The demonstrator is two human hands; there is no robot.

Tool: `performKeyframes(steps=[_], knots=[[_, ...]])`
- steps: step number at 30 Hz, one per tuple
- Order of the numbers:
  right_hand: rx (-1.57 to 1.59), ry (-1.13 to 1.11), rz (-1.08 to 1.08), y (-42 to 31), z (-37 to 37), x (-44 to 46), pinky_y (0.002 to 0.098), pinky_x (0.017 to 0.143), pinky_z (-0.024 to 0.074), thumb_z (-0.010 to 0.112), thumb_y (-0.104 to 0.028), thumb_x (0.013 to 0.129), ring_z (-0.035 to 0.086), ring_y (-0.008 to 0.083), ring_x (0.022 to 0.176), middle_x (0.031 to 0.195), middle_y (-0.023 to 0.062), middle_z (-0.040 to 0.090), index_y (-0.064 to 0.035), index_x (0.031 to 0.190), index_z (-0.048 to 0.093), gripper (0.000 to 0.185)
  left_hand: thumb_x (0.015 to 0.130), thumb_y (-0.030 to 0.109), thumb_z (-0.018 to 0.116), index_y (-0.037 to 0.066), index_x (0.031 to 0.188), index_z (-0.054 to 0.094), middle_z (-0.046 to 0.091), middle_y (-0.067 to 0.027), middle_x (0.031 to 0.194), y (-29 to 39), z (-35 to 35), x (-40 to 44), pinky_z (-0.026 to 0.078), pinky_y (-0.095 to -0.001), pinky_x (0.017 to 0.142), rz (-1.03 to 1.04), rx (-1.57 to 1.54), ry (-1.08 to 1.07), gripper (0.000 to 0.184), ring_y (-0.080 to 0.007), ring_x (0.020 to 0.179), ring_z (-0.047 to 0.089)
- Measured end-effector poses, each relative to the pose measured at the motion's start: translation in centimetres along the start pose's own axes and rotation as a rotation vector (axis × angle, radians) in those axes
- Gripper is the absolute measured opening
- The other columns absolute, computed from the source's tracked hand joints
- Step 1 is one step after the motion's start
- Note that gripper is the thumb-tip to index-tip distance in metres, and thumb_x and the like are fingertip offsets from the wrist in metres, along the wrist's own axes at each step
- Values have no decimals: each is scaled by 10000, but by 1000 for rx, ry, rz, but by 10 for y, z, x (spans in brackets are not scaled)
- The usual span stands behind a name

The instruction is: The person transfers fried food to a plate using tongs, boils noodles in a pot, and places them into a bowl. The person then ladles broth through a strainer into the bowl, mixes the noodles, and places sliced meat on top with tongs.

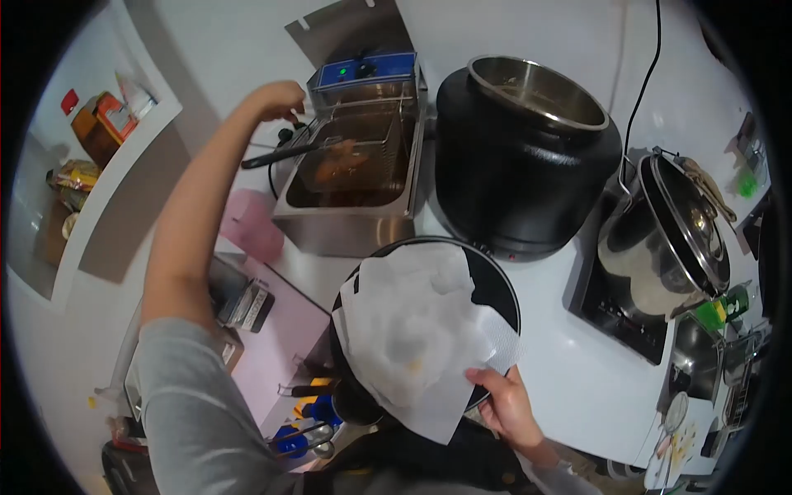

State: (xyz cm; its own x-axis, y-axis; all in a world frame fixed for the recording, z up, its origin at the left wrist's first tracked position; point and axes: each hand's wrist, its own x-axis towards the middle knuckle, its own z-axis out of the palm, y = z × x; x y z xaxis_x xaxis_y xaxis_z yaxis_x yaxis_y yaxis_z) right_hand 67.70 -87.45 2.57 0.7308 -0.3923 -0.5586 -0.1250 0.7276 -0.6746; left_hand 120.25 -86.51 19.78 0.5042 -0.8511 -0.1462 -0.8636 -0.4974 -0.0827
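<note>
My left hand (279, 101) is raised at the back left corner of a steel deep fryer (338, 235), its fingers closed; whatever they grip, if anything, is hidden. Below it, the black handle (279, 155) of the fryer basket sticks out to the left. Golden-brown food (340, 163) lies in the dark oil, and a green light glows on the blue control panel (367, 71). My right hand (507, 404) grips the near right rim of a round black pan (493, 276), thumb over the paper towels (404, 322) that line it. A small yellowish stain marks the paper.
A large black soup kettle (524, 173) with a steel insert stands right of the fryer. Farther right, a lidded steel pot (652, 256) sits on a black induction cooker (619, 318). A pink bag (250, 224) is left of the fryer, and a wall shelf (124, 157) holds packets.
</note>
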Motion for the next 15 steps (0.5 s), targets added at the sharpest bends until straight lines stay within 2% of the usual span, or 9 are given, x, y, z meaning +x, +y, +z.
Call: performKeyframes(steps=[1,3,4,8,11,13,15], knots=[[38,16,-21,-3,-1,1,172,476,398,581,-15,809,561,83,756,1013,48,584,-56,1249,401,477,713,150,666,-40,926,647,647,-111,714,1,9,24,438,-360,465,16,66,-102,287,-200,519,551],[62,36,-42,-8,-10,5,182,523,422,588,-12,806,562,104,827,1056,61,565,-52,1259,394,495,685,71,674,-48,789,636,610,-97,642,30,23,46,435,-350,469,-206,-73,-231,162,-188,516,545],[55,36,-42,-13,-12,7,183,489,405,590,-19,807,554,93,765,1028,55,571,-53,1256,396,490,683,38,664,-51,715,623,590,-90,615,34,34,57,433,-349,471,-377,-239,-271,104,-181,524,546],[3,40,18,-30,-22,15,189,352,318,595,-50,814,489,52,504,909,31,594,-56,1242,404,468,658,16,672,-30,673,628,545,-74,573,13,70,75,406,-340,433,-408,-487,-170,66,-170,548,540],[25,74,-3,-31,-22,29,195,293,233,599,-78,820,377,36,370,825,14,591,-64,1223,420,441,666,18,655,-2,685,650,511,-62,537,5,76,77,381,-332,401,-396,-549,-156,27,-167,523,515],[35,86,-13,-34,-22,35,195,293,233,600,-83,822,376,39,365,817,17,588,-68,1212,425,428,707,44,611,35,751,687,488,-56,506,13,58,66,356,-326,374,-336,-416,-236,88,-170,449,471],[33,74,-13,-35,-23,40,196,293,232,601,-86,823,376,41,364,813,18,585,-71,1202,431,416,739,101,589,51,797,698,469,-58,480,13,59,65,361,-347,377,-382,-328,-228,133,-165,398,445]])
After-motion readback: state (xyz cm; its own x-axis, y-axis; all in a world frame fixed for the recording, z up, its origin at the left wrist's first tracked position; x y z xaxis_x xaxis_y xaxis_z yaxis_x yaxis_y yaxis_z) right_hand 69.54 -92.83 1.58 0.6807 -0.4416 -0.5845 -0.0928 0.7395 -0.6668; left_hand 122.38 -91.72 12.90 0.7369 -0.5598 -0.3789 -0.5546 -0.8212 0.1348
